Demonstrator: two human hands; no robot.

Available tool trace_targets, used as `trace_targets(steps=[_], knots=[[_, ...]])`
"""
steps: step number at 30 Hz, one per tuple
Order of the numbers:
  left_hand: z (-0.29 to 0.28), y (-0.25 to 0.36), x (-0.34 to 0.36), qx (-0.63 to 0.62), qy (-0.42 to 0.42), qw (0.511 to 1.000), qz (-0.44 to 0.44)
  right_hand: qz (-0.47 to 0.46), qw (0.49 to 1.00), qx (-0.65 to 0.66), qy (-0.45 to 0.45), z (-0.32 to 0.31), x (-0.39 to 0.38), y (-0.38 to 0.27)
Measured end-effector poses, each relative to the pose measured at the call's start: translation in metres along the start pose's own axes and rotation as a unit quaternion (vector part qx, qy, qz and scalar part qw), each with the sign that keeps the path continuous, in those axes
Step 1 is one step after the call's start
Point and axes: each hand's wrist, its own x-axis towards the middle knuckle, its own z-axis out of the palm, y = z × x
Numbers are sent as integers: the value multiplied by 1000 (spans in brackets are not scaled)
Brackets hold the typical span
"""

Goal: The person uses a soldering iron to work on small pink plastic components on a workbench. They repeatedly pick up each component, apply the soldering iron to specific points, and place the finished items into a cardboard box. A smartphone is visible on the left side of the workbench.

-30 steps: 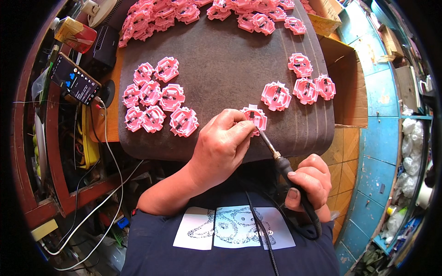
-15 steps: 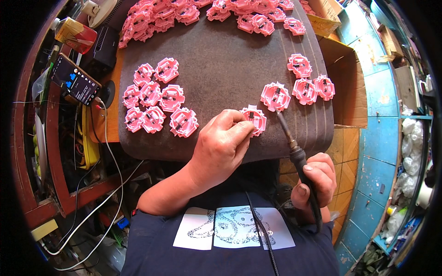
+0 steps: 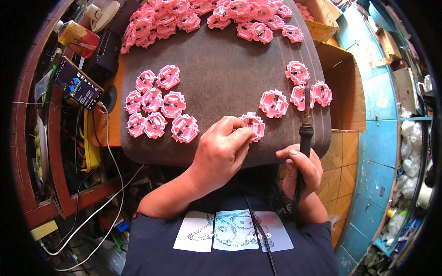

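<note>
My left hand (image 3: 222, 148) is closed, thumb and forefinger pinched at the left edge of a pink plastic housing (image 3: 258, 128) near the mat's front edge. A small black part sits in that housing; whether the fingertips also hold something small is hidden. In my right hand (image 3: 302, 172) is a soldering iron (image 3: 306, 133), its black handle upright and its metal tip pointing away from me. The tip passes in front of a pink housing (image 3: 295, 97) on the right. Between the hands, farther up, another pink housing (image 3: 273, 104) lies face up.
Several pink housings (image 3: 152, 100) lie grouped on the left of the dark mat (image 3: 221, 69). A large heap (image 3: 161, 18) of them covers the far edge. A cardboard box (image 3: 345, 87) stands at the right. On the left are a phone (image 3: 77, 83), a bottle (image 3: 78, 39) and white cables (image 3: 113, 161).
The soldering iron has swung up and right, away from the housing between my hands. My right forefinger now reaches out to the left. My left hand stays at its housing; the view shifts slightly.
</note>
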Motion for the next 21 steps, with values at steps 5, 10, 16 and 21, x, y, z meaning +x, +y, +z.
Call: trace_targets(steps=[5,10,16,21], knots=[[1,-1,-1,-6,2,1000,0,7,1000,-14,-22,12,6,9],[0,-1,0,-6,1,1000,0,5,1000,-8,-23,22,11,11],[1,-1,-1,-10,-1,1000,-3,3,1000,0,-27,29,16,13],[0,-1,0,-14,-1,1000,-2,3,999,-7,-31,29,15,13]])
